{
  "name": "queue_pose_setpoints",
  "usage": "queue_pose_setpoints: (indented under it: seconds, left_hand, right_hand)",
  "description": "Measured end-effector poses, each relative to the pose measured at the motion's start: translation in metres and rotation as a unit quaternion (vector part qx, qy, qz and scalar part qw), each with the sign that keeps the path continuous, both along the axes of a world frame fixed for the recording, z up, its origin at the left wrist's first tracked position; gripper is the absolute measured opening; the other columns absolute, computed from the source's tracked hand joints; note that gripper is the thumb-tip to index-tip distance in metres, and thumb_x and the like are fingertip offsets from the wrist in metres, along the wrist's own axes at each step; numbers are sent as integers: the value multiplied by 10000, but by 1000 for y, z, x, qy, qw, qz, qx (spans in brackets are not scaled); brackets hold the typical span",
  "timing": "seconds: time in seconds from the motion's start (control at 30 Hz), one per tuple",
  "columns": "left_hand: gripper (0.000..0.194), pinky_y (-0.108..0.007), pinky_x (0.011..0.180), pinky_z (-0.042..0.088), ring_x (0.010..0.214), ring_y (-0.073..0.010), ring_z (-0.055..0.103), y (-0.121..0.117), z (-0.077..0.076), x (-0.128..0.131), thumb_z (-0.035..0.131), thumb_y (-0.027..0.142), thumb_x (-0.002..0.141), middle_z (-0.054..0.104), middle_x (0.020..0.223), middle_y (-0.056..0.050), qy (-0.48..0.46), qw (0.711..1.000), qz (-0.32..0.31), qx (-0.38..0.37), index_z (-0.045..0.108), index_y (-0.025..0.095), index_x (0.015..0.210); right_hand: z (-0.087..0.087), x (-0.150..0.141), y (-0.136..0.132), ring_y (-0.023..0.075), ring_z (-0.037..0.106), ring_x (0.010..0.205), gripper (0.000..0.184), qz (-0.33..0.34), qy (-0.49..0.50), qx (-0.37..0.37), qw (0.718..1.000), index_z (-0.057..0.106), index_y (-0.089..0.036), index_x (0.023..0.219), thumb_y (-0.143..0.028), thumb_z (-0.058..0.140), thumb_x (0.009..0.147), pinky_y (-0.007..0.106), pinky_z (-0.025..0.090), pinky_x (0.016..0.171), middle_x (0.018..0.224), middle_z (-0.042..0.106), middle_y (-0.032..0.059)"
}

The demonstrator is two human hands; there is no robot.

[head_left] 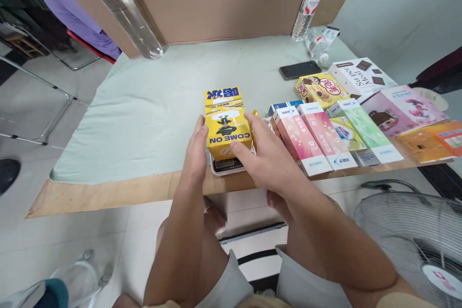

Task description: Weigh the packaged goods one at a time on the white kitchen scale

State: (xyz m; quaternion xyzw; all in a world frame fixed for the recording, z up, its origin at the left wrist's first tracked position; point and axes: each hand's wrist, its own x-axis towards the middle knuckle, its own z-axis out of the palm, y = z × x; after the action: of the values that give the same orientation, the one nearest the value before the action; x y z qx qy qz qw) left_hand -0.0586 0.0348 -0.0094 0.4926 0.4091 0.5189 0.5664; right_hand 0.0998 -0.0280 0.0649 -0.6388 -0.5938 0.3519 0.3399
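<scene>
A yellow box point(227, 127) with blue "COME ON" lettering and a cartoon figure rests on a small digital scale point(228, 170) near the table's front edge. Along the box's left side lies my left hand point(195, 151), fingers stretched out and thumb close to the box. My right hand point(265, 154) is at the right side, thumb and index finger apart, with the thumb over the near right corner. Neither hand wraps round the box. Most of the scale is hidden beneath the box; part of its dark display shows.
Pink cartons point(303, 139), a green carton point(364, 127), a yellow snack box point(322, 89) and a white box point(361, 76) crowd the right. Behind lie a phone point(299, 70) and bottles point(308, 7). A large bottle point(124, 9) stands back left. A fan point(411, 231) is below right.
</scene>
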Motion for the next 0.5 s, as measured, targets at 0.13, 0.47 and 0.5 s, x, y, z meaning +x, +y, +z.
queue_pose_setpoints:
  seconds: [0.13, 0.47, 0.5]
  left_hand:
    - [608, -465, 1227, 509, 1514, -323, 540, -11, 12, 11, 664, 538, 924, 645, 1547, -56, -50, 998, -41, -15, 596, 277, 1469]
    - [605, -511, 1336, 411, 1597, -328, 429, -14, 70, 33, 793, 543, 821, 654, 1534, 71, 16, 998, 53, 19, 673, 421, 1402]
    - [576, -505, 1335, 420, 1601, -319, 424, -8, 77, 40, 802, 521, 807, 672, 1506, 88, 21, 998, 50, 21, 690, 433, 1365]
  right_hand:
    - [4, 0, -8, 396, 507, 1502, 838, 58, -10, -79, 995, 380, -199, 1645, -522, 594, 902, 617, 473, 1202, 1692, 400, 201]
    - [15, 32, -14, 357, 338, 1627, 929, 91, 119, 23, 988, 351, -196, 1667, -539, 678, 868, 595, 408, 1265, 1777, 251, 185]
    - [16, 37, -13, 348, 301, 1645, 935, 88, 127, 42, 987, 345, -182, 1671, -541, 675, 873, 585, 389, 1280, 1785, 226, 187]
